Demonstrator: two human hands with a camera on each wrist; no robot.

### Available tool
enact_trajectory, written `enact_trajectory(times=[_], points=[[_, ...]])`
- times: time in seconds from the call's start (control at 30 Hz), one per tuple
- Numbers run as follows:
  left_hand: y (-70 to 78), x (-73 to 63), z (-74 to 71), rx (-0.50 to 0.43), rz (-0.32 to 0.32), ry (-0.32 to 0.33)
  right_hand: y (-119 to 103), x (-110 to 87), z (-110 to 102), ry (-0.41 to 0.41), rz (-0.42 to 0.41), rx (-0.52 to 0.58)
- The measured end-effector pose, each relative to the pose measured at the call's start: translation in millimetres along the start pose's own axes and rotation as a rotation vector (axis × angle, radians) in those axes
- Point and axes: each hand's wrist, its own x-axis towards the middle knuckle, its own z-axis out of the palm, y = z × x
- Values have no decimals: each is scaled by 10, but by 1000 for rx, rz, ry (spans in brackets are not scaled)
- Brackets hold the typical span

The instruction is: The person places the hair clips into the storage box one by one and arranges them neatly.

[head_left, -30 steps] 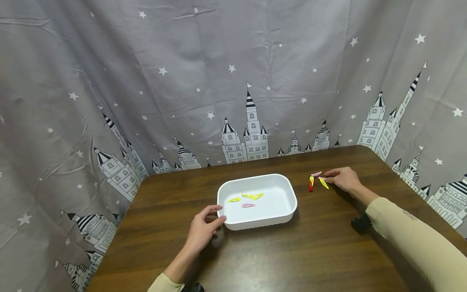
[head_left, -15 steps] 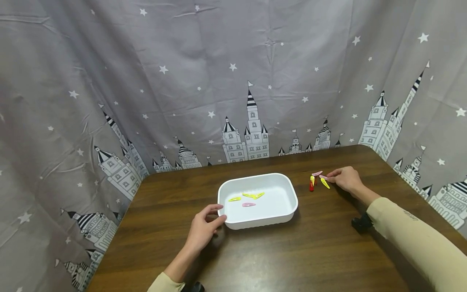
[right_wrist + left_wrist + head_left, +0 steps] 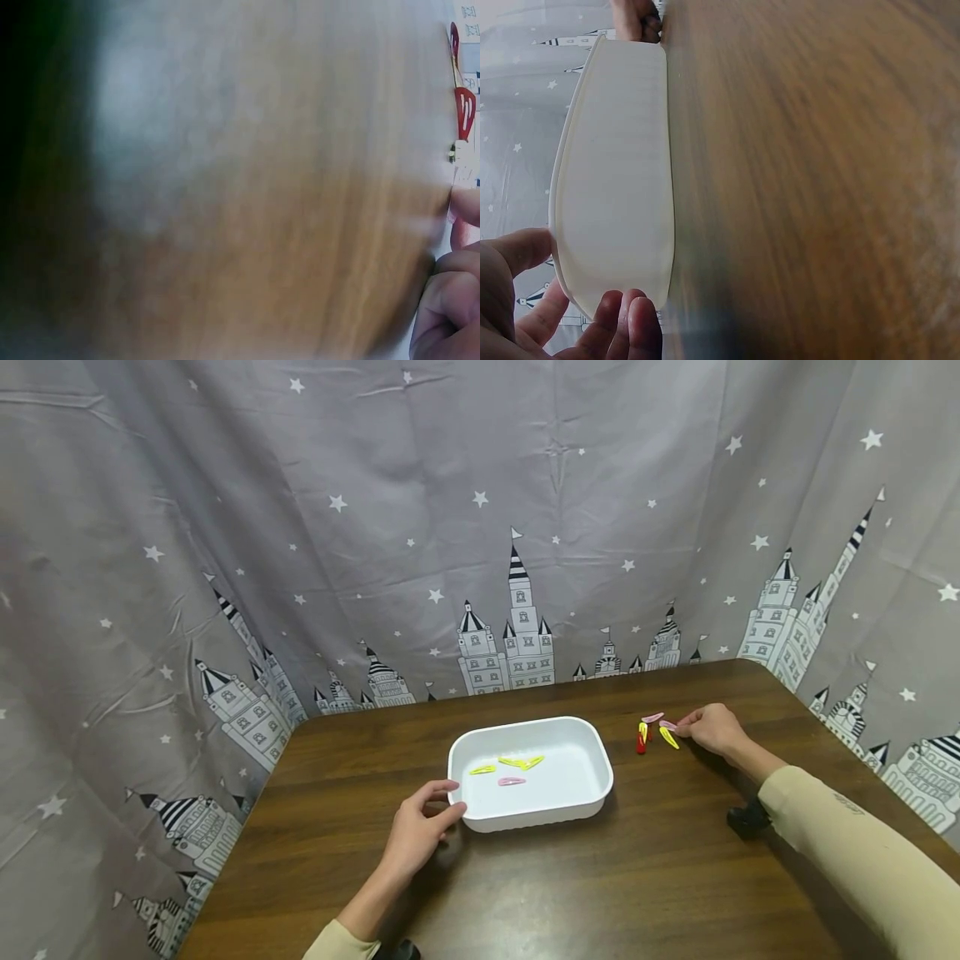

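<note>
A white plastic tray point(image 3: 530, 817) stands on the wooden table, with several yellow hair clips point(image 3: 482, 769) and one pink hair clip point(image 3: 512, 782) lying inside. My left hand point(image 3: 417, 831) grips its left end, thumb and fingers spread around the rim and wall in the left wrist view. Right of the tray, my right hand point(image 3: 716, 729) pinches the end of a pink hair clip point(image 3: 667, 725) with thumb and fingertips. Close beside it lie a yellow hair clip point(image 3: 669, 738), a second pink one and a yellow-and-red group. Red hair clips point(image 3: 465, 112) show at the right wrist view's edge.
The brown wooden table point(image 3: 570, 893) carries everything. Behind it hangs a grey curtain point(image 3: 420, 527) printed with castles and stars, reaching the table's back edge. Bare wood lies between the tray and the loose clips.
My right fingers have drawn together on the pink hair clip, which has shifted very slightly to the right. The left hand and tray stay put.
</note>
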Motion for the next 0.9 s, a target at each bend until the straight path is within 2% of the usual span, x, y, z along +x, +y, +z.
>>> enact_trajectory(times=[0.53,0.9], points=[[30,-12,-14,-3,-12,-6,21,-15,-19,-5,-39,35],[13,1,-14,-2,-1,-10,64,-3,-28,-26,-28,68]])
